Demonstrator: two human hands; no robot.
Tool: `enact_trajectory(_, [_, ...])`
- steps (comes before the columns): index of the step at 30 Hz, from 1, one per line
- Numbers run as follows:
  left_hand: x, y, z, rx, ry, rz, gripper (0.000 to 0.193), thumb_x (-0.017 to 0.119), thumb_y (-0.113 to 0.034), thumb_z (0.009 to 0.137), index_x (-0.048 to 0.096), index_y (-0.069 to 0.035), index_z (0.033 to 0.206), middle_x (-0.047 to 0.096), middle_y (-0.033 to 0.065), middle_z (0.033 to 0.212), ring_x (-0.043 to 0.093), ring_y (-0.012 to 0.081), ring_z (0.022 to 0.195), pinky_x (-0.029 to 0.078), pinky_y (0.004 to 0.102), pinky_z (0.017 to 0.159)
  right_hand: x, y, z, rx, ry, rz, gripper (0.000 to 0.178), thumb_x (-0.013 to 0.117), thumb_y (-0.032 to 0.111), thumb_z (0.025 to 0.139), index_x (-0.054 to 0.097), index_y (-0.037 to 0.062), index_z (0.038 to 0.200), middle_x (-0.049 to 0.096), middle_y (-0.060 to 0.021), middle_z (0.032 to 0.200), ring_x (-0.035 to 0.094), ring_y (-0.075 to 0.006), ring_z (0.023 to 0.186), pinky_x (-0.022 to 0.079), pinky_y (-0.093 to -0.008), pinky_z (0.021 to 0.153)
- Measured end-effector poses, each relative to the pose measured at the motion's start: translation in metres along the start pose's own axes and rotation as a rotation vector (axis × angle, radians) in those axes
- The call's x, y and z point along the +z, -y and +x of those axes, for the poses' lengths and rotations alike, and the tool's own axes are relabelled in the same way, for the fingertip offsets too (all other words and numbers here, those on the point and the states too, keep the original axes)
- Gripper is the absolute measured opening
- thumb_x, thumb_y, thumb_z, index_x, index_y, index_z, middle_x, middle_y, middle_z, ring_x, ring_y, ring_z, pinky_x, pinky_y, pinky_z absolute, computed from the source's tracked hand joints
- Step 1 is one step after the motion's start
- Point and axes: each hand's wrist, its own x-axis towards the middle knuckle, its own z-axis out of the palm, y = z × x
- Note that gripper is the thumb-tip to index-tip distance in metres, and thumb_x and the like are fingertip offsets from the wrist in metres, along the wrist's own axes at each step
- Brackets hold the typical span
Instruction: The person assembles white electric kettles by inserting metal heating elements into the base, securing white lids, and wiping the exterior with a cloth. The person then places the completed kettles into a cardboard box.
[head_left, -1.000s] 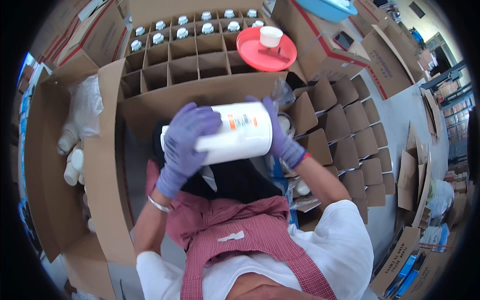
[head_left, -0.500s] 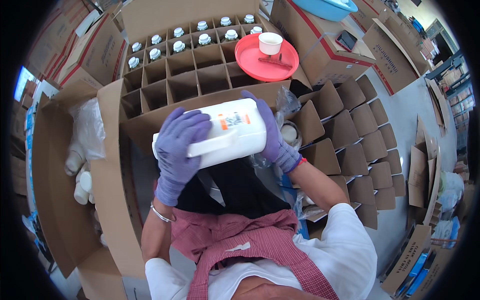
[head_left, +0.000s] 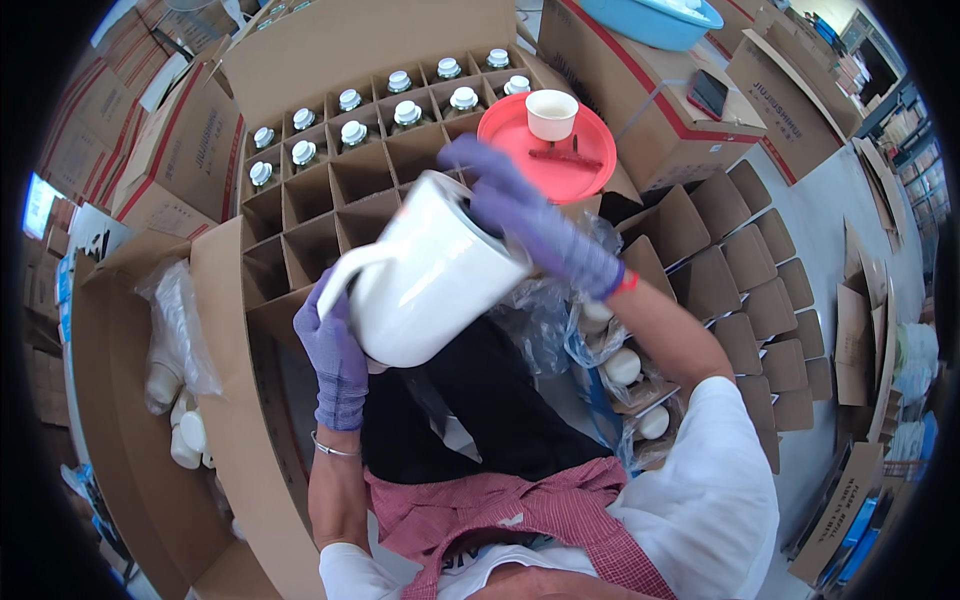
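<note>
A white jug (head_left: 430, 285) with a loop handle is tilted over my lap, its open mouth facing up and to the right. My left hand (head_left: 335, 345), in a purple knit glove, is closed on the jug's lower left side beside the handle. At the mouth is my right hand (head_left: 535, 220), gloved alike and smeared by motion; whether its fingers grip the rim does not show. Beyond the jug stands a divided carton (head_left: 365, 210) with white-capped bottles (head_left: 405, 112) in its far cells. A red plate (head_left: 497, 125) rests on its right corner, bearing a white cup (head_left: 551, 115).
On the left an open carton (head_left: 215, 380) contains white pieces and plastic wrap (head_left: 178, 320). To my right lie cardboard dividers (head_left: 690, 275) and bagged white pieces (head_left: 622, 367). A closed box (head_left: 640, 110) at the back right carries a blue basin (head_left: 660, 22) and a phone (head_left: 708, 93).
The jug has turned from lying nearly level to tilted mouth-up. My right hand has moved from its end up to its mouth, and my left hand has slid lower.
</note>
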Motion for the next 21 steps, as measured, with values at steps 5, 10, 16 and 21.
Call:
enact_trajectory(5, [0.026, 0.013, 0.018, 0.235, 0.067, 0.105, 0.039, 0.050, -0.008, 0.100, 0.048, 0.002, 0.137, 0.065, 0.0154, 0.123, 0.061, 0.0219, 0.117, 0.048, 0.0341, 0.099, -0.181, -0.088, 0.052, -0.017, -0.618, -1.363, 0.046, 0.077, 0.034, 0.079, 0.064, 0.0067, 0.115, 0.052, -0.0206, 0.129, 0.055, -0.0369, 0.117, 0.047, -0.0447, 0.099])
enact_trajectory(10, [0.059, 0.014, 0.023, 0.004, 0.177, -0.626, 0.061, 0.063, 0.003, 0.090, 0.038, -0.004, 0.145, 0.053, 0.0144, 0.140, 0.058, 0.0254, 0.123, 0.049, 0.0404, 0.105, -0.172, -0.076, 0.064, -0.085, -0.394, -1.183, 0.041, 0.083, 0.031, 0.071, 0.066, 0.0016, 0.095, 0.053, -0.0235, 0.126, 0.060, -0.0414, 0.104, 0.050, -0.0464, 0.091])
enact_trajectory(16, [0.066, 0.007, 0.020, -0.380, -0.048, -1.310, 0.052, 0.042, -0.042, 0.103, 0.041, -0.010, 0.145, 0.051, 0.0120, 0.143, 0.050, 0.0293, 0.132, 0.043, 0.0462, 0.109, -0.004, 0.027, -0.045, -0.682, -0.011, -1.381, 0.054, 0.082, 0.031, 0.066, 0.060, 0.0092, 0.110, 0.053, -0.0171, 0.124, 0.053, -0.0368, 0.117, 0.033, -0.0661, 0.105])
enact_trajectory(21, [0.108, -0.023, -0.036, -0.365, 0.017, -1.183, 0.056, 0.042, -0.047, 0.104, 0.040, -0.011, 0.146, 0.053, 0.0111, 0.140, 0.054, 0.0279, 0.127, 0.048, 0.0449, 0.104, 0.035, 0.014, -0.063, -0.803, -0.363, -0.998, 0.062, 0.081, 0.018, 0.070, 0.056, 0.0045, 0.126, 0.057, -0.0133, 0.120, 0.054, -0.0347, 0.111, 0.044, -0.0482, 0.100])
